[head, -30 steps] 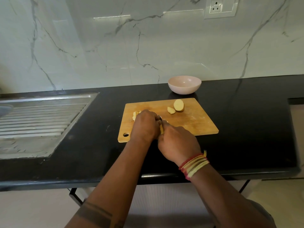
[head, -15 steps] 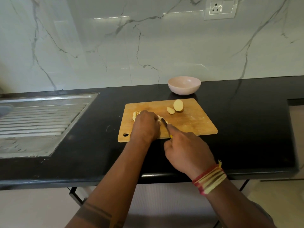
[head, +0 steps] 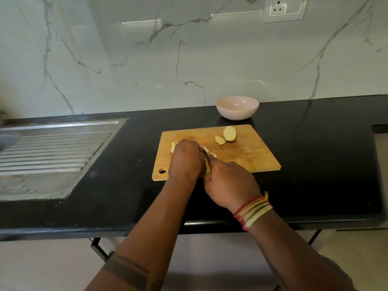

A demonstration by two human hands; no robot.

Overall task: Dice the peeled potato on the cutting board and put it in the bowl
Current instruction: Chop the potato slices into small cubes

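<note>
Under left hand (head: pixel 185 158) potato pcs mostly hidden; knife (head: pixel 206 153) barely visible.

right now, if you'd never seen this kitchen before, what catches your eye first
The two hands meet over the wooden cutting board on the black counter: the left hand covers pale potato pieces, the right hand grips a knife beside it. A potato half and a smaller slice sit at the board's far side, and the pink bowl behind it holds nothing yet.
</note>
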